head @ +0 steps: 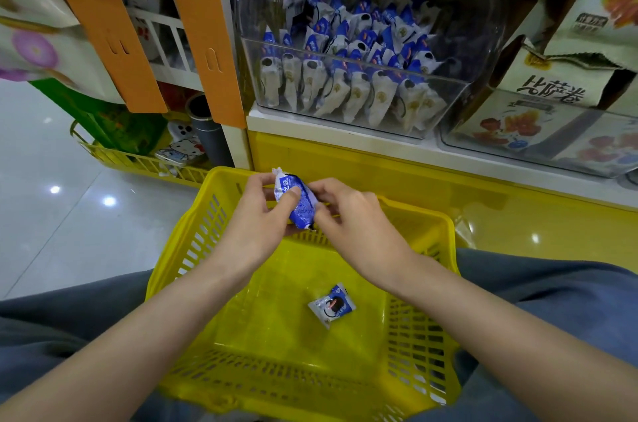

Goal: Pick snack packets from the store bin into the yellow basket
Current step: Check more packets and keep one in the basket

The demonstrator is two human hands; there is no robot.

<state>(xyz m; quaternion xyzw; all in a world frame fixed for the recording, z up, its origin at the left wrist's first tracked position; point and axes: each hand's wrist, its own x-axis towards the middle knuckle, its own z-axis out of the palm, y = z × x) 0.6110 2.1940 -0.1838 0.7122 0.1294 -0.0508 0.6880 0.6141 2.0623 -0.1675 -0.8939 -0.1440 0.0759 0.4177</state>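
Note:
A clear plastic store bin [459, 100] on the white shelf holds several blue-and-white snack packets [348, 55]. Below it a yellow slatted basket [193, 242] rests between my knees. One packet [332, 305] lies flat on the basket's floor. Above the basket's far rim I hold another blue-and-white packet [297, 202] with both hands. My left hand [257, 221] pinches its left side with the thumb on top, while my right hand [348, 214] grips its right edge with curled fingers.
A second clear bin [538, 131] with larger printed packs stands to the right. Orange shelf uprights [203, 31] rise at the left. A low yellow wire rack [138, 162] with goods sits on the glossy floor at left. My grey trouser legs flank the basket.

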